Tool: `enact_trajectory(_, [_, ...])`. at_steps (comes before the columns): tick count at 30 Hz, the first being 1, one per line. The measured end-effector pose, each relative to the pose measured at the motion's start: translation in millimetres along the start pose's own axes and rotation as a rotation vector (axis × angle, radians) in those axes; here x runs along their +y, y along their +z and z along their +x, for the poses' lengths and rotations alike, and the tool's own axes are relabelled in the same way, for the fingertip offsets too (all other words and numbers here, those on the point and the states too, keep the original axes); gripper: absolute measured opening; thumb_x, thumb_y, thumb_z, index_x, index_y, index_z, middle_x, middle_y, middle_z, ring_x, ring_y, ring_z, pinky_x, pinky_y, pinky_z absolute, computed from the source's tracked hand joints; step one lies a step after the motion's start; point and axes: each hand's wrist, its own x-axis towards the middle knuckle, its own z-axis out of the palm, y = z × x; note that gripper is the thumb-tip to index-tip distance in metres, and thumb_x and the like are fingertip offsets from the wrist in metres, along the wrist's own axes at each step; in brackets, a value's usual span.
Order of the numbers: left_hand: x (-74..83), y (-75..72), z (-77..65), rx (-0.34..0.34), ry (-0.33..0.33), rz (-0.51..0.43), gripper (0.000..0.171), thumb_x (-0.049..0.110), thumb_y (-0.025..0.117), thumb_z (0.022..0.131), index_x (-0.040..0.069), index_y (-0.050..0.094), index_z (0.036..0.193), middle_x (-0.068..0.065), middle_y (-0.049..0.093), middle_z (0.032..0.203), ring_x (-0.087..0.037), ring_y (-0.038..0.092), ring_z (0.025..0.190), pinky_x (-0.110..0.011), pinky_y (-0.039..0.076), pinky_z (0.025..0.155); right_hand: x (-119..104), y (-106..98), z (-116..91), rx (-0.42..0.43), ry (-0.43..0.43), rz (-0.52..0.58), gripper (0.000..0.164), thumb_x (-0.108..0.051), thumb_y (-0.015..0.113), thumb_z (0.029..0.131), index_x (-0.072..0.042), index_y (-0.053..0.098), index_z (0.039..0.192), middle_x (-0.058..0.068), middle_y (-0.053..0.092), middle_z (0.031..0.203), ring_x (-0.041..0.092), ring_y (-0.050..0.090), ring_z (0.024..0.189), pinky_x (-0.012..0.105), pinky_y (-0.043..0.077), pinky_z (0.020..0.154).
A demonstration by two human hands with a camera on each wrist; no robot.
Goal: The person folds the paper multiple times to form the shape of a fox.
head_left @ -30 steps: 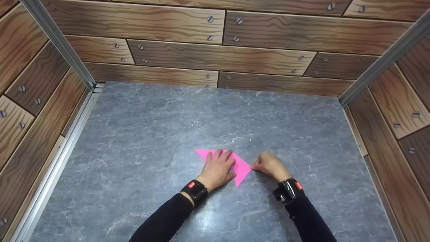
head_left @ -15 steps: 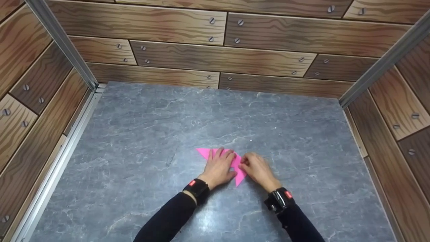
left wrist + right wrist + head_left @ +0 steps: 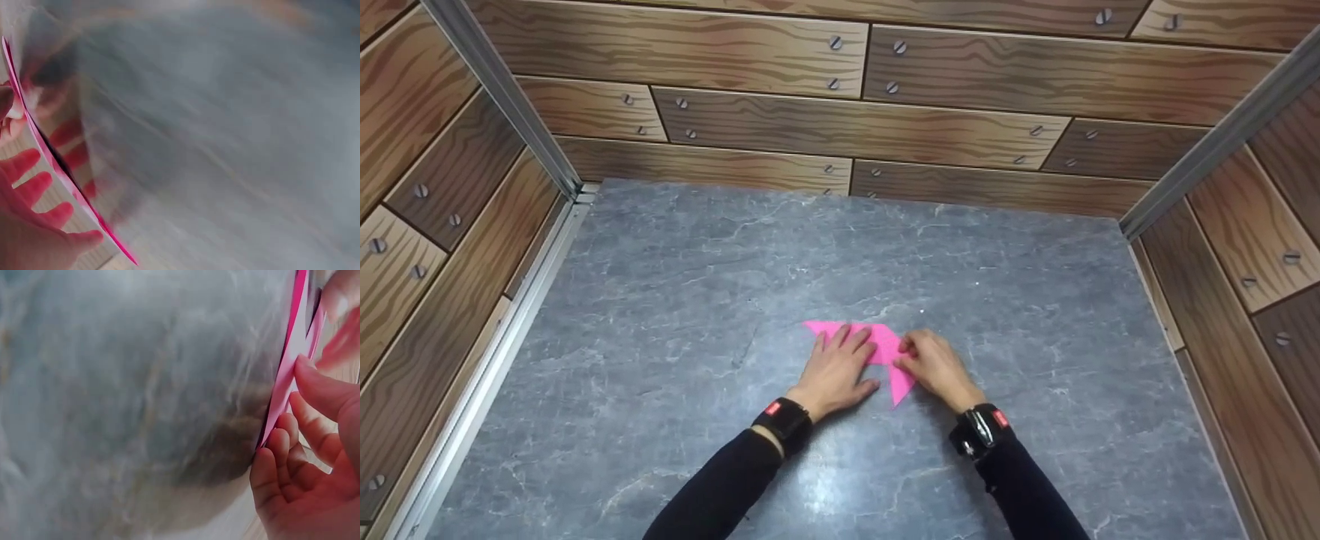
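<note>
A folded sheet of pink paper (image 3: 885,346) lies on the grey marbled tabletop, with one pointed end at the left and another toward the person. My left hand (image 3: 832,375) rests across its left part with fingers spread and nearly straight. At the paper's right edge, my right hand (image 3: 939,369) pinches it between thumb and curled fingers. The right wrist view shows the right thumb (image 3: 320,385) against the pink paper (image 3: 287,377), whose layers stand slightly apart there. In the left wrist view, the paper (image 3: 62,166) appears edge-on beside the left fingers (image 3: 34,188).
Wood-patterned panels (image 3: 765,124) enclose the tabletop (image 3: 697,262) at the back and both sides. Metal posts (image 3: 510,105) stand at the back corners, and a metal rail (image 3: 510,322) runs along the left. Black cameras are strapped on both wrists.
My right hand has moved left from the paper's right corner and now grips farther in. The left hand has slid slightly left, uncovering more pink, and the paper has shifted a little away.
</note>
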Motion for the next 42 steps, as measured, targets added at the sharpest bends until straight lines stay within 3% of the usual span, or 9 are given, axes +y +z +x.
enact_trajectory(5, [-13.4,-4.1,-11.6,-0.036,0.005,0.000,0.067,0.051,0.065,0.097,0.021,0.049,0.155,-0.007,0.037,0.165,-0.038,0.031,0.152,-0.068,0.025,0.118,3,-6,4,0.000,0.019,-0.006,0.022,-0.011,0.082,0.087,-0.005,0.069,0.103,0.010,0.067,0.100,0.027,0.064,0.092,0.044,0.056,0.081])
enact_trajectory(9, [-18.4,-4.6,-16.4,-0.037,0.021,0.011,0.066,0.052,0.064,0.098,0.022,0.050,0.154,-0.008,0.038,0.164,-0.038,0.032,0.151,-0.069,0.026,0.117,1,-4,2,0.003,-0.048,-0.058,0.033,-0.014,0.080,0.090,-0.003,0.070,0.119,0.010,0.064,0.109,0.028,0.062,0.097,0.045,0.056,0.086])
enact_trajectory(13, [-20.0,-5.0,-17.0,-0.051,0.011,0.020,0.067,0.054,0.062,0.098,0.023,0.049,0.155,-0.007,0.036,0.165,-0.037,0.031,0.152,-0.068,0.025,0.118,0,3,-1,0.030,-0.134,-0.095,0.043,-0.015,0.079,0.091,-0.004,0.069,0.131,0.007,0.060,0.105,0.021,0.058,0.090,0.039,0.054,0.080])
enact_trajectory(18, [-22.1,-6.7,-15.3,-0.065,-0.018,0.003,0.062,0.055,0.058,0.100,0.024,0.051,0.154,-0.006,0.035,0.166,-0.037,0.029,0.153,-0.069,0.020,0.119,-3,7,-2,0.026,-0.140,-0.111,0.046,-0.016,0.078,0.092,-0.005,0.067,0.135,0.005,0.057,0.102,0.018,0.054,0.087,0.035,0.052,0.076])
enact_trajectory(21, [-24.7,-6.7,-12.8,-0.043,-0.044,0.001,0.054,0.049,0.053,0.104,0.023,0.053,0.152,-0.008,0.037,0.165,-0.038,0.030,0.152,-0.070,0.020,0.119,-5,9,-3,0.010,-0.135,-0.120,0.046,-0.017,0.078,0.092,-0.005,0.067,0.135,0.004,0.057,0.102,0.017,0.054,0.086,0.033,0.051,0.075])
enact_trajectory(24, [-28.0,-7.4,-8.6,0.025,-0.080,-0.007,0.049,0.040,0.052,0.107,0.017,0.054,0.151,-0.011,0.043,0.161,-0.038,0.035,0.149,-0.069,0.024,0.118,-6,11,-4,0.005,-0.128,-0.119,0.046,-0.017,0.079,0.092,-0.006,0.067,0.135,0.003,0.055,0.101,0.015,0.052,0.084,0.031,0.051,0.073])
enact_trajectory(29, [-36.6,-12.4,0.9,0.139,-0.176,-0.061,0.052,0.032,0.063,0.102,0.005,0.054,0.146,-0.018,0.050,0.152,-0.040,0.042,0.142,-0.070,0.031,0.114,-5,12,-5,0.016,-0.115,-0.093,0.047,-0.018,0.080,0.091,-0.006,0.068,0.135,0.002,0.055,0.100,0.014,0.052,0.083,0.030,0.051,0.072])
enact_trajectory(36, [-45.9,-23.2,12.2,0.158,-0.265,-0.077,0.053,0.033,0.073,0.095,0.002,0.061,0.136,-0.023,0.056,0.138,-0.042,0.052,0.130,-0.061,0.042,0.109,-6,12,-4,0.011,-0.093,-0.054,0.048,-0.016,0.081,0.088,-0.006,0.068,0.134,0.002,0.055,0.100,0.015,0.052,0.085,0.031,0.052,0.074])
enact_trajectory(42, [-46.8,-26.8,17.2,0.131,-0.277,-0.006,0.051,0.037,0.080,0.089,0.000,0.067,0.123,-0.021,0.058,0.121,-0.039,0.057,0.112,-0.053,0.052,0.091,-6,12,-4,0.028,-0.121,-0.072,0.046,-0.014,0.082,0.088,-0.004,0.070,0.131,0.004,0.055,0.099,0.019,0.053,0.087,0.035,0.052,0.076])
